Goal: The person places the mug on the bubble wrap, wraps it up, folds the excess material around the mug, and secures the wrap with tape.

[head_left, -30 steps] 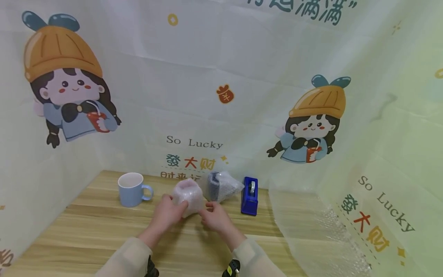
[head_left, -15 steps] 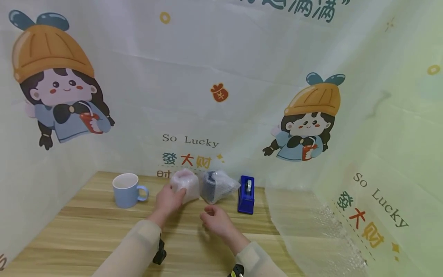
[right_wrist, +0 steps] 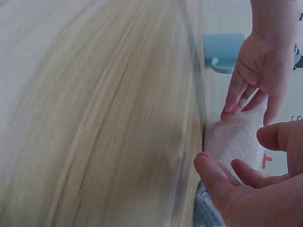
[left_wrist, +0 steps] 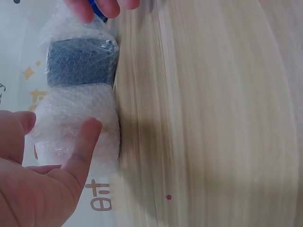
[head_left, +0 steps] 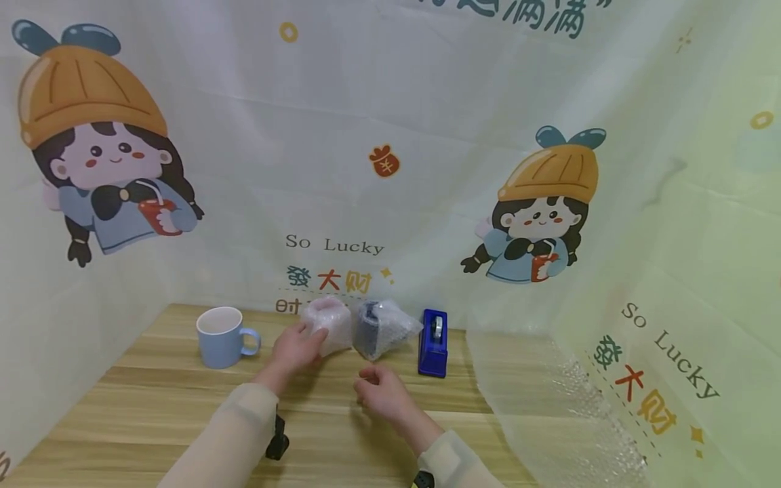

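A bubble-wrapped pink cup (head_left: 337,327) stands at the back of the wooden table (head_left: 140,413). My left hand (head_left: 297,350) is at its left side, thumb and fingers loosely spread; in the left wrist view a digit lies over the wrap (left_wrist: 102,146). Close on its right is a dark blue cup (head_left: 368,333), also in bubble wrap, whose loose end points right. In front of the two, my right hand (head_left: 386,393) hovers with relaxed, slightly bent fingers and holds nothing. The right wrist view shows the left fingers fairly straight against the wrap.
A light blue mug (head_left: 219,342) stands at the left, handle to the right. A blue tape dispenser (head_left: 433,349) sits right of the wrapped cups. A sheet of bubble wrap (head_left: 525,393) covers the table's right side. A printed cloth (head_left: 244,169) hangs behind.
The pink wrapped cup has moved back, beside the dark one. My right hand has come away from it, and the left hand's hold has loosened. The head view has shifted slightly.
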`<state>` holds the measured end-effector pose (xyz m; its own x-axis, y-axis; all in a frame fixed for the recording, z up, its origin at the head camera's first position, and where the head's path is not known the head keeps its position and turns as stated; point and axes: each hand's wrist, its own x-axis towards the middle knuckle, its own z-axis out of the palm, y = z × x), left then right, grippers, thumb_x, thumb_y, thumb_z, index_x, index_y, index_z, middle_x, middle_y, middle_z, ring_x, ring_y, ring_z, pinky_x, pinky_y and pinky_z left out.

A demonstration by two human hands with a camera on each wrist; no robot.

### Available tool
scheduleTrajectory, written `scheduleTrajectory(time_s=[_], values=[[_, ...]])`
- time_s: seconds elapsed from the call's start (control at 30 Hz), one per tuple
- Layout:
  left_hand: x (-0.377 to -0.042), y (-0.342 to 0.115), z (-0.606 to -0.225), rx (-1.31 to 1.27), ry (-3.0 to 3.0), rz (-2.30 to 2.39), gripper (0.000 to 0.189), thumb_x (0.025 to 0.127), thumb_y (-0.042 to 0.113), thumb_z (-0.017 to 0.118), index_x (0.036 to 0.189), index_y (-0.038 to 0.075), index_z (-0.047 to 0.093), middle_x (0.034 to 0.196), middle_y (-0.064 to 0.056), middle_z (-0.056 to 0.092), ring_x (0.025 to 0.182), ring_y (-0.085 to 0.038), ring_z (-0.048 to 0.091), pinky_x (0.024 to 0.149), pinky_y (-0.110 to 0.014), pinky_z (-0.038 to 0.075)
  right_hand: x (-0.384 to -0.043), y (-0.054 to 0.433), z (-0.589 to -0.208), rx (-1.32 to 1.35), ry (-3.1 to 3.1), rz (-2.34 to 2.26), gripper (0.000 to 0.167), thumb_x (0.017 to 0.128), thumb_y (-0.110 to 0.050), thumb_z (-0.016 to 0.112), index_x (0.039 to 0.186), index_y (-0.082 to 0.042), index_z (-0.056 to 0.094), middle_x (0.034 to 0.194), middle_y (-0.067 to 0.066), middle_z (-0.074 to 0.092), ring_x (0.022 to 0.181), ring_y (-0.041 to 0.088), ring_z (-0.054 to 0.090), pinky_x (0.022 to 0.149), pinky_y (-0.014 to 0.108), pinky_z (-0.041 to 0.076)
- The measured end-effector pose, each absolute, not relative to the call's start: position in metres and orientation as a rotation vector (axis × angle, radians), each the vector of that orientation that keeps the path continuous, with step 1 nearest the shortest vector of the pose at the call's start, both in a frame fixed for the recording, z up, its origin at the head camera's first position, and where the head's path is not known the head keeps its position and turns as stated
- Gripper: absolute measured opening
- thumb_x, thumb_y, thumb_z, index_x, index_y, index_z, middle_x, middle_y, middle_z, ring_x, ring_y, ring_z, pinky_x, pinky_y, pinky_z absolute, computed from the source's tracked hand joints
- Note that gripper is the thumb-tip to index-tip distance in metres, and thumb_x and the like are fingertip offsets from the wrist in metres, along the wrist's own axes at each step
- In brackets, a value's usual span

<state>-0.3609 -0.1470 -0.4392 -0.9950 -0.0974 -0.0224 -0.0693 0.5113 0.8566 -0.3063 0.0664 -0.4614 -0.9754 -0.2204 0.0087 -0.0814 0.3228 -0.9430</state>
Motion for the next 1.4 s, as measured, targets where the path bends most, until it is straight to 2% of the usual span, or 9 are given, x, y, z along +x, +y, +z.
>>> scheduleTrajectory(time_s=[0.1, 0.23, 0.33, 0.5, 0.77, 0.97, 1.13, 1.3, 1.4], values=[[-0.36, -0.15, -0.44, 0.128, -2.696, -1.557, 0.066, 0.11, 0.038, 0.061, 0.15, -0.013, 0.051, 0.114, -0.028, 0.074, 0.091, -0.031, 0.073, 0.085, -0.041, 0.06, -0.306, 0.07, -0.459, -0.281, 2.463, -1.73, 0.041, 0.101, -0.011, 0.065, 0.134, 0.014, 0.063, 0.113, 0.02, 0.075, 0.096, 0.024, 0.073, 0.082, 0.036, 0.064], [-0.353, -0.154, -0.44, 0.046, -2.722, -1.507, 0.071, 0.109, 0.035, 0.062, 0.152, -0.018, 0.045, 0.14, -0.039, 0.064, 0.124, -0.048, 0.067, 0.109, -0.055, 0.057, -0.308, 0.085, -0.455, -0.31, 2.503, -1.678, 0.044, 0.103, -0.015, 0.064, 0.138, 0.012, 0.063, 0.12, 0.021, 0.074, 0.103, 0.028, 0.074, 0.085, 0.041, 0.065], [-0.343, -0.158, -0.437, -0.025, -2.728, -1.477, 0.073, 0.109, 0.031, 0.062, 0.154, -0.021, 0.038, 0.145, -0.042, 0.06, 0.135, -0.053, 0.061, 0.115, -0.062, 0.052, -0.312, 0.104, -0.449, -0.331, 2.576, -1.617, 0.044, 0.104, -0.017, 0.064, 0.139, 0.01, 0.064, 0.121, 0.02, 0.074, 0.106, 0.029, 0.074, 0.081, 0.037, 0.064], [-0.326, -0.164, -0.435, -0.081, -2.724, -1.458, 0.066, 0.108, 0.028, 0.066, 0.151, -0.017, 0.045, 0.132, -0.035, 0.07, 0.119, -0.045, 0.07, 0.103, -0.057, 0.059, -0.316, 0.143, -0.435, -0.251, 2.664, -1.604, 0.044, 0.106, -0.018, 0.063, 0.141, 0.009, 0.063, 0.128, 0.023, 0.071, 0.108, 0.031, 0.073, 0.085, 0.04, 0.064], [-0.301, -0.181, -0.441, -0.198, -2.718, -1.495, 0.055, 0.106, 0.022, 0.069, 0.147, -0.012, 0.055, 0.13, -0.027, 0.072, 0.115, -0.04, 0.074, 0.096, -0.051, 0.064, -0.316, 0.215, -0.424, 0.007, 2.908, -1.356, 0.046, 0.103, -0.019, 0.067, 0.135, 0.013, 0.061, 0.122, 0.029, 0.072, 0.102, 0.035, 0.073, 0.084, 0.048, 0.065], [-0.289, -0.186, -0.442, -0.233, -2.705, -1.491, 0.048, 0.107, 0.02, 0.069, 0.143, -0.01, 0.059, 0.127, -0.024, 0.074, 0.109, -0.033, 0.075, 0.091, -0.044, 0.065, -0.313, 0.255, -0.442, 0.128, 3.012, -0.873, 0.081, 0.094, -0.039, 0.083, 0.134, 0.023, 0.052, 0.133, 0.047, 0.058, 0.125, 0.06, 0.061, 0.108, 0.066, 0.055], [-0.283, -0.184, -0.445, -0.217, -2.712, -1.48, 0.045, 0.105, 0.019, 0.069, 0.141, -0.008, 0.062, 0.124, -0.02, 0.076, 0.106, -0.03, 0.076, 0.088, -0.04, 0.065, -0.318, 0.275, -0.473, 0.158, 3.055, -0.725, 0.073, 0.088, -0.032, 0.086, 0.132, 0.019, 0.058, 0.128, 0.041, 0.064, 0.126, 0.057, 0.061, 0.112, 0.065, 0.053], [-0.281, -0.183, -0.447, -0.193, -2.7, -1.489, 0.044, 0.105, 0.019, 0.07, 0.14, -0.007, 0.064, 0.125, -0.019, 0.076, 0.107, -0.03, 0.076, 0.087, -0.04, 0.065, -0.32, 0.284, -0.485, 0.093, 3.03, -0.77, 0.057, 0.093, -0.013, 0.075, 0.138, 0.017, 0.056, 0.124, 0.034, 0.069, 0.119, 0.049, 0.068, 0.102, 0.06, 0.059], [-0.281, -0.184, -0.449, -0.188, -2.697, -1.502, 0.044, 0.105, 0.018, 0.069, 0.14, -0.007, 0.064, 0.126, -0.019, 0.076, 0.108, -0.031, 0.075, 0.087, -0.039, 0.065, -0.31, 0.285, -0.474, 0.01, 3.051, -0.845, 0.053, 0.094, -0.003, 0.069, 0.138, 0.021, 0.053, 0.102, 0.025, 0.071, 0.092, 0.037, 0.071, 0.083, 0.051, 0.063]])
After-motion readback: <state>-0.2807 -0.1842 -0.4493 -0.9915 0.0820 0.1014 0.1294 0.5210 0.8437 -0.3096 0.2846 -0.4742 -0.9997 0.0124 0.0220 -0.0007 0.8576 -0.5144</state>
